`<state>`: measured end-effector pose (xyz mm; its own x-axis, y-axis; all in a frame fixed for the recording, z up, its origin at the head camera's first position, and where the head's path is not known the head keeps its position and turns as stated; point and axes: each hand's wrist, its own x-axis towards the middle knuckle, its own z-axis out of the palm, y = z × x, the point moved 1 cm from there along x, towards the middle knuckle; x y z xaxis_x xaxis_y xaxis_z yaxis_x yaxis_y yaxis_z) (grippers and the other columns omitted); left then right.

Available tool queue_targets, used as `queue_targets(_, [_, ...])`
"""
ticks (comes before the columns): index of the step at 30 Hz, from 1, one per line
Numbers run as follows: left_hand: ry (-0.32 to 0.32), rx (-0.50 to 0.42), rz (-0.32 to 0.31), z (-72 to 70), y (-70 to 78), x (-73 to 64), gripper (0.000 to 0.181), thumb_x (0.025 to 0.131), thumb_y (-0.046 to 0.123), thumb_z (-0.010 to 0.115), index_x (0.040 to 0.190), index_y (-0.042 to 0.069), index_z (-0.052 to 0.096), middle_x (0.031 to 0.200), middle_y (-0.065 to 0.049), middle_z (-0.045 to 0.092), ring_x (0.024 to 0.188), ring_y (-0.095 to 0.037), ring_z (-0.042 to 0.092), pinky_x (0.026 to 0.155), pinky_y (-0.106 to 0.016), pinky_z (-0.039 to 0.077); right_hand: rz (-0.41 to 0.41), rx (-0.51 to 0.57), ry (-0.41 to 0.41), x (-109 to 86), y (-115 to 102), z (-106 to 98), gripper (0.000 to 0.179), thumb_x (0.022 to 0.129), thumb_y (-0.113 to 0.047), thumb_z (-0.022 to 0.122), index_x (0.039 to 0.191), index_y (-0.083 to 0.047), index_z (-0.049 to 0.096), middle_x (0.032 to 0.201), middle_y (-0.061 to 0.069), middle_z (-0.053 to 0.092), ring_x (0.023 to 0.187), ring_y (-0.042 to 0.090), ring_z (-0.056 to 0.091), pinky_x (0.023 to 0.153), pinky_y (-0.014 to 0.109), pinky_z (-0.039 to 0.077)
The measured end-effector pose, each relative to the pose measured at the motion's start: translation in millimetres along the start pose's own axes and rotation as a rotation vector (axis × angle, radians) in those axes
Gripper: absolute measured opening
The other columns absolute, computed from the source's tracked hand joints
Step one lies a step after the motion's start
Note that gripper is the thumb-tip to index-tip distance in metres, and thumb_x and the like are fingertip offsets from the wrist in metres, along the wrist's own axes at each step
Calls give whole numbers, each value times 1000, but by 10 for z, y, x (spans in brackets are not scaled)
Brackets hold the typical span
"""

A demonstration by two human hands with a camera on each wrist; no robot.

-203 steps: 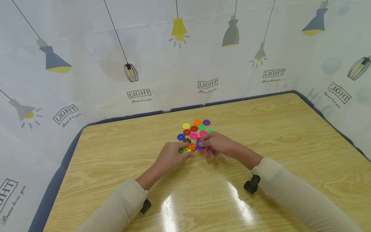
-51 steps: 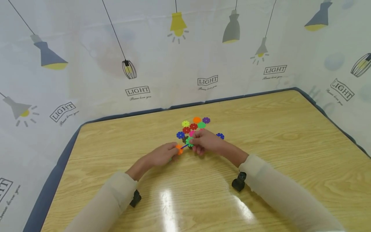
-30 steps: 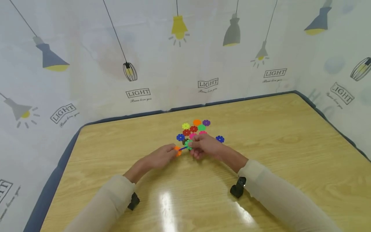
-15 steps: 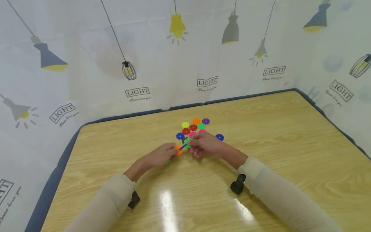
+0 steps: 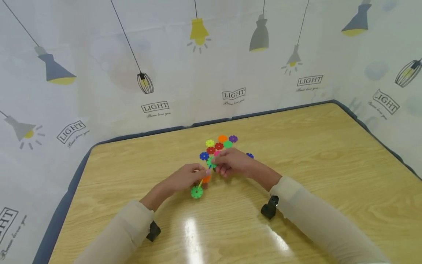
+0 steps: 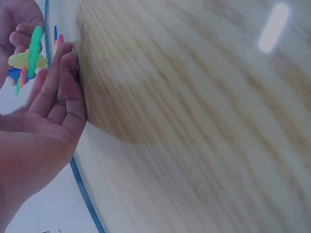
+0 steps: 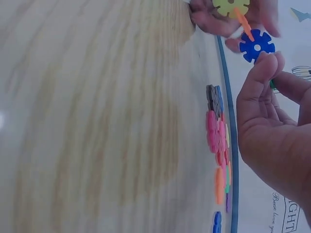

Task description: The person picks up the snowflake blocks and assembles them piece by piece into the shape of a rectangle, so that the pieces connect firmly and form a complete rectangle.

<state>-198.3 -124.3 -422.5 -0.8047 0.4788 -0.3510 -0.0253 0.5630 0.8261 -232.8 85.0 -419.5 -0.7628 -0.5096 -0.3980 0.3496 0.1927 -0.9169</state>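
Note:
My left hand holds a short chain of interlocked snowflake discs. Its green end disc hangs just above the table, with an orange disc beside it. In the left wrist view the chain shows green, yellow, blue and orange pieces beyond my fingers. My right hand pinches a green disc at the chain's far end. In the right wrist view a blue disc sits just past that hand, and a yellow disc lies in the other hand.
A flat cluster of coloured discs lies on the wooden table just behind my hands, seen edge-on as the cluster in the right wrist view. One blue disc lies beside my right hand. A printed curtain walls the table's far edges.
The chain has tilted down, and its green end disc now shows below my left hand. My hands have come closer together. The cluster and the lone blue disc have stayed put.

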Motion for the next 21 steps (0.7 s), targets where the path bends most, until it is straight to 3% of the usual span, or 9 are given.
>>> queue_targets(4, [68,-53,-20,5,-1,16,46,93,51,59,119,14,62,96,0,69,83,-16,58,72,-27,48,0,-18,-28,23,-32,66,18,96,-17,62,88,-1,65,67,6,61,52,13,52,54,23,50])
queue_targets(10, [102,-72,-17,8,-46,22,35,92,45,64,106,13,65,81,3,61,79,-15,52,70,-27,42,33,-28,-37,81,-48,64,22,96,-21,61,93,1,67,67,4,60,53,13,52,55,22,50])
queue_targets(16, [102,-155,-28,-22,-131,17,32,95,37,62,109,8,66,98,-3,69,90,-18,59,82,-31,49,14,4,34,104,-110,-188,35,100,-21,53,121,6,61,73,5,61,57,12,52,55,21,48])
queue_targets(21, [78,-254,-57,-57,-203,36,38,97,34,60,124,7,62,113,-6,66,103,-17,60,95,-37,50,-10,-8,119,86,-147,-487,38,101,-24,53,126,5,57,74,5,61,56,12,51,55,21,46])
